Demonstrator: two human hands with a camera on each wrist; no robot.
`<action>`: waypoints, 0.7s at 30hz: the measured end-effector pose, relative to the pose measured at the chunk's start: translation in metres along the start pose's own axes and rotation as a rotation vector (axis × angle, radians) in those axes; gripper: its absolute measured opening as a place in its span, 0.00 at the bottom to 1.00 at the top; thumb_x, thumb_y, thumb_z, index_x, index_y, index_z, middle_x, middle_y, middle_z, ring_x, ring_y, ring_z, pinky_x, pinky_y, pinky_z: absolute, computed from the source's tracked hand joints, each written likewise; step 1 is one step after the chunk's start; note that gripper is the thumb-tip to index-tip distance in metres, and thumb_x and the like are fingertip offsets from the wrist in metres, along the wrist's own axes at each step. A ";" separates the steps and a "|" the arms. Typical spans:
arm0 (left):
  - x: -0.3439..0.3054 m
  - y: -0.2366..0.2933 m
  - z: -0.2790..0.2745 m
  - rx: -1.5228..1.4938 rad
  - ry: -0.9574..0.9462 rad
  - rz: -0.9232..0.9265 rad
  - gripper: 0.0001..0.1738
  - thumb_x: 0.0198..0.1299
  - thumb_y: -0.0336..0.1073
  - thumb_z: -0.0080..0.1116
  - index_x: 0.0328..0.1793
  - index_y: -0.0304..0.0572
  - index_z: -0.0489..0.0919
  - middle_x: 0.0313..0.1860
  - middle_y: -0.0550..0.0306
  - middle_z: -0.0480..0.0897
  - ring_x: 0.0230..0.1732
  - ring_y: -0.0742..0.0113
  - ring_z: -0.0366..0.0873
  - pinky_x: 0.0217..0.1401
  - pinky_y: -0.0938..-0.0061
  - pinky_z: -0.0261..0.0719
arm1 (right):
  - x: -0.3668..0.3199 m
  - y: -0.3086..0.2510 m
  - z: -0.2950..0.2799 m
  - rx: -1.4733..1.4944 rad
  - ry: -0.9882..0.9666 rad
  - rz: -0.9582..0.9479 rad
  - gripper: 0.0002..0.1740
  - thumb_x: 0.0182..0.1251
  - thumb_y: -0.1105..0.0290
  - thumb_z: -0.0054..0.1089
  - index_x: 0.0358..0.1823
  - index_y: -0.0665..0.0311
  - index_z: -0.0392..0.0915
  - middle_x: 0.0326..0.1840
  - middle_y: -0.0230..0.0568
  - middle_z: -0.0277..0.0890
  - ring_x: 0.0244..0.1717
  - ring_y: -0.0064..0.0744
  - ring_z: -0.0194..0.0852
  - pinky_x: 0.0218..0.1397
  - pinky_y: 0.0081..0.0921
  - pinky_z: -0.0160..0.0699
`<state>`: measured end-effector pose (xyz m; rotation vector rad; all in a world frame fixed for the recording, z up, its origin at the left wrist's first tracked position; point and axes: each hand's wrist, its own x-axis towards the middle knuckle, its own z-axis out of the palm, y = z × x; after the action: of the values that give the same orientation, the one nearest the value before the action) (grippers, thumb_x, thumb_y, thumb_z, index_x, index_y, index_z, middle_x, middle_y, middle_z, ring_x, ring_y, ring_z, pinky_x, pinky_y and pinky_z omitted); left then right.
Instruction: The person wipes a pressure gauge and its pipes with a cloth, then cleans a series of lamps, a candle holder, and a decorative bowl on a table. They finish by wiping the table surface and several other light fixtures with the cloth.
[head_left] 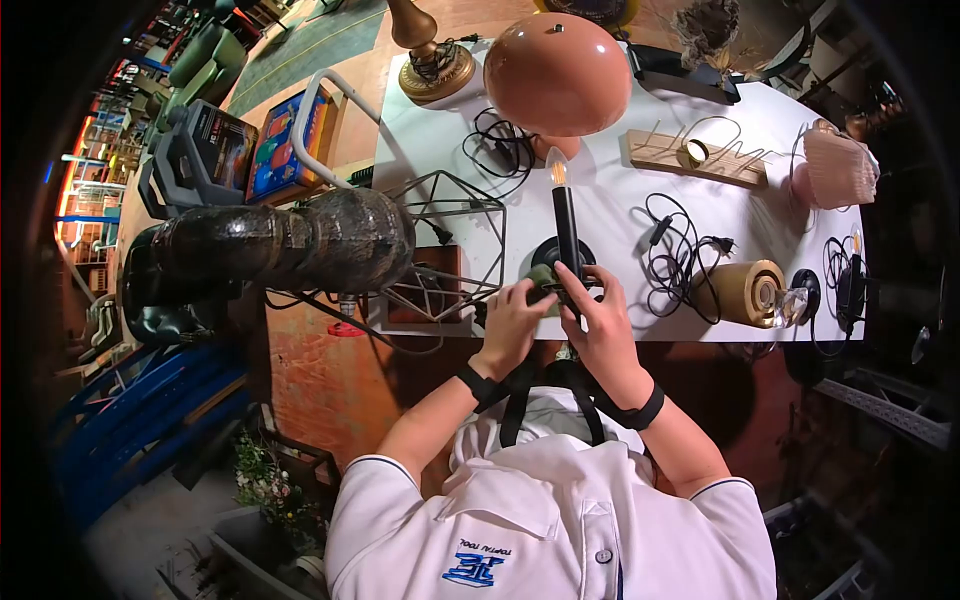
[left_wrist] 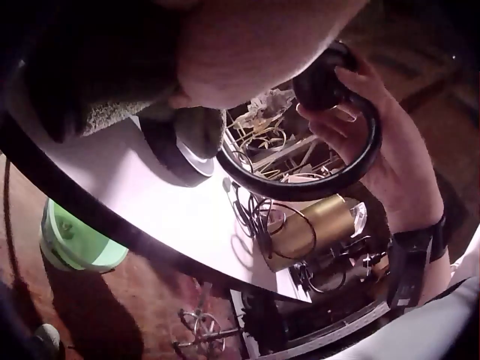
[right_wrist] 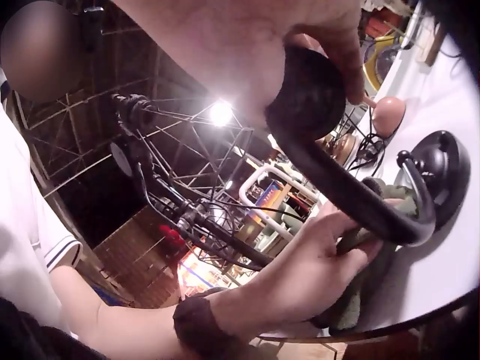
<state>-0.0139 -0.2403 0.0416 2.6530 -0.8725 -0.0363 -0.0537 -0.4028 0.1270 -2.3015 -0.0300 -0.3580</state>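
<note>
A black candle-style lamp (head_left: 567, 225) with a clear flame-shaped bulb (head_left: 558, 172) stands at the table's near edge. Its curved arm (right_wrist: 360, 201) runs from a cup under the candle to a round base (right_wrist: 448, 180). My right hand (head_left: 603, 325) grips the lamp around that cup, fingers curled about it in the right wrist view. With my left hand (head_left: 508, 328) I pinch a green cloth (right_wrist: 351, 296) against the low bend of the arm, near the base. Part of the cloth is hidden behind the arm and fingers.
Right of the lamp lie a black cable (head_left: 672, 255) and a gold cylinder lamp (head_left: 740, 293). To the left are a black wire frame (head_left: 505, 235) and a dark thick curved object (head_left: 290, 240). Behind stands a pink dome lamp (head_left: 558, 75). A green bucket (left_wrist: 82, 247) sits below the table.
</note>
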 end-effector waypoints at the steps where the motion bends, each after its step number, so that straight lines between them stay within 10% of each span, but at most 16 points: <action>1: -0.004 0.000 0.000 -0.065 -0.031 0.095 0.25 0.50 0.30 0.59 0.57 0.60 0.79 0.57 0.54 0.69 0.59 0.53 0.68 0.56 0.60 0.66 | 0.000 0.000 0.001 0.000 -0.001 -0.001 0.37 0.50 0.79 0.64 0.65 0.46 0.71 0.56 0.56 0.67 0.53 0.54 0.68 0.54 0.40 0.74; 7: -0.015 -0.015 0.003 -0.180 -0.046 0.318 0.19 0.53 0.31 0.55 0.53 0.54 0.80 0.61 0.56 0.68 0.62 0.56 0.65 0.57 0.60 0.61 | 0.000 0.000 0.000 -0.001 -0.020 0.013 0.36 0.51 0.78 0.64 0.65 0.46 0.71 0.56 0.55 0.67 0.53 0.53 0.68 0.55 0.40 0.73; 21: -0.003 0.002 0.007 0.027 -0.006 0.059 0.29 0.50 0.34 0.57 0.63 0.49 0.75 0.57 0.49 0.71 0.56 0.51 0.70 0.52 0.61 0.68 | 0.003 0.002 -0.004 -0.022 -0.036 -0.039 0.36 0.51 0.77 0.65 0.65 0.47 0.71 0.54 0.56 0.68 0.54 0.53 0.68 0.55 0.40 0.72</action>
<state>-0.0180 -0.2423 0.0351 2.6521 -0.9588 -0.0184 -0.0518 -0.4072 0.1289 -2.3321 -0.0893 -0.3377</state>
